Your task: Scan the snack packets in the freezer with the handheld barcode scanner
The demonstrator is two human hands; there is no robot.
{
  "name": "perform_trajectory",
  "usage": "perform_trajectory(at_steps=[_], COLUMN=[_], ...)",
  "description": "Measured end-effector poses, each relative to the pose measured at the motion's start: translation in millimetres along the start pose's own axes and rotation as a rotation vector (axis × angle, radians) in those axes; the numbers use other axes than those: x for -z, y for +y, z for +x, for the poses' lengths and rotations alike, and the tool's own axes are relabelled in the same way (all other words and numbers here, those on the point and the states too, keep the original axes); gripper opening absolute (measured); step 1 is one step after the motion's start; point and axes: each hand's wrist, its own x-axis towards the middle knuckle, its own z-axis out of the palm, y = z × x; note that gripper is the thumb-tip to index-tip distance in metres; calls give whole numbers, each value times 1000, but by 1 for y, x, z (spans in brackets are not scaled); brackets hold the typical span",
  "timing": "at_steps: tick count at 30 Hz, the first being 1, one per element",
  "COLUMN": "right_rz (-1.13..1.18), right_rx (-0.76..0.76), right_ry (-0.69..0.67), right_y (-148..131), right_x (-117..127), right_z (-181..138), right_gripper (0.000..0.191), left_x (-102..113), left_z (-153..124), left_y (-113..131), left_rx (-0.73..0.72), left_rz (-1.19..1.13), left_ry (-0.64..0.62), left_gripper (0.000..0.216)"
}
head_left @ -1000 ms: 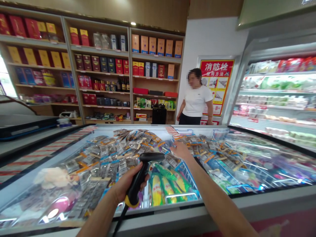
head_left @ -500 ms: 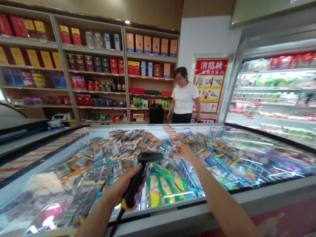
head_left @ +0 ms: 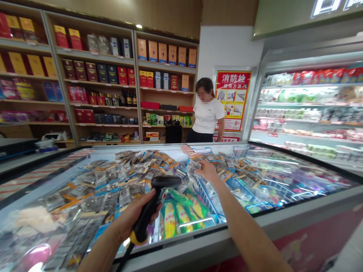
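My left hand [head_left: 132, 217] is wrapped round the handle of a black and yellow barcode scanner [head_left: 166, 181], whose cable hangs down toward the bottom edge. Over the freezer's glass top, my right hand [head_left: 209, 172] reaches forward with its fingers closed on a small clear packet [head_left: 193, 165] with a blue edge. Many similar snack packets [head_left: 109, 175] lie spread across the glass to the left. More packets [head_left: 245, 168] lie right of my right hand. Green and yellow corn packs [head_left: 181, 213] show below the scanner, inside the freezer.
The freezer's front rim [head_left: 198, 243] runs across nearest me. A person in a white top [head_left: 208, 115] stands behind the freezer. Shelves of boxed goods [head_left: 99, 71] line the back wall, and a lit refrigerated display [head_left: 312, 113] is at the right.
The view has turned slightly right, so the scene sits further left. Both hands keep their holds on the scanner and the packet. The person behind has shifted their arms.
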Motion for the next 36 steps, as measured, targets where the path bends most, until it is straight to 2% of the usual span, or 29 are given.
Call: perform_trajectory(at_steps=[2, 5, 7, 9, 12, 14, 16, 19, 21, 23, 26, 31, 34, 36], right_rz=[-50, -135, -171, -186, -254, -324, -400, -542, -623, -669, -683, -699, -697, -665], right_rx=[-90, -326, -426, -457, -473, -410, -244, 92, 237, 248, 150, 62, 85, 111], right_ry=[155, 325, 354, 343, 348, 360, 322, 135, -9, -126, -209, -171, -127, -57], right_y=[11, 40, 60, 76, 83, 77, 64, 41, 31, 29, 39, 77, 101, 105], right_x=[15, 40, 53, 61, 61, 53, 38, 8, -9, -20, -22, -4, 11, 18], right_z=[8, 20, 27, 31, 31, 29, 25, 20, 21, 26, 36, 39, 32, 30], right_gripper=[41, 50, 50, 48, 43, 43, 45, 48, 46, 42, 41, 41, 37, 33], left_x=[1, 4, 5, 6, 5, 5, 4, 2, 0, -1, -2, -3, -4, -4], left_z=[-1, -1, -1, -1, -3, -4, -5, -7, -8, -9, -11, -13, -13, -13], left_y=[-3, -6, -6, -5, -3, -3, -3, -3, -2, -1, 0, 1, 2, 3], left_rx=[22, 35, 18, -6, -10, -11, -11, 0, 24, 60, 75, 38, 62, 79], left_rz=[-29, -49, -67, -78, -68, -62, -62, -56, -52, -55, -74, -75, -76, -72], left_ry=[-3, 6, 11, 16, 31, 46, 53, 71, 98, 117, 129, 175, 165, 175], left_gripper=[35, 33, 31, 30, 31, 31, 30, 31, 32, 33, 31, 25, 27, 27])
